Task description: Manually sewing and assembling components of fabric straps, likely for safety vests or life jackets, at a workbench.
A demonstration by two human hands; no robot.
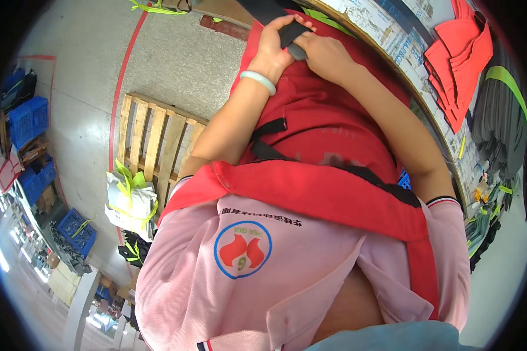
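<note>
Head view: my left hand (273, 47) and right hand (325, 55) both grip a dark strap (290, 35) at top centre, beside the table (392, 44); a wooden pallet (155, 146) lies on the floor.

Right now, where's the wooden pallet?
In the head view the wooden pallet lies on the floor at the person's left, beside the left forearm, with a strapped white bundle at its near end.

Stacked red fabric pieces (459, 64) and dark folded cloth (500, 126) crowd the counter (392, 44) at right; open floor (181, 64) lies left, beyond a wooden pallet (155, 143).
</note>
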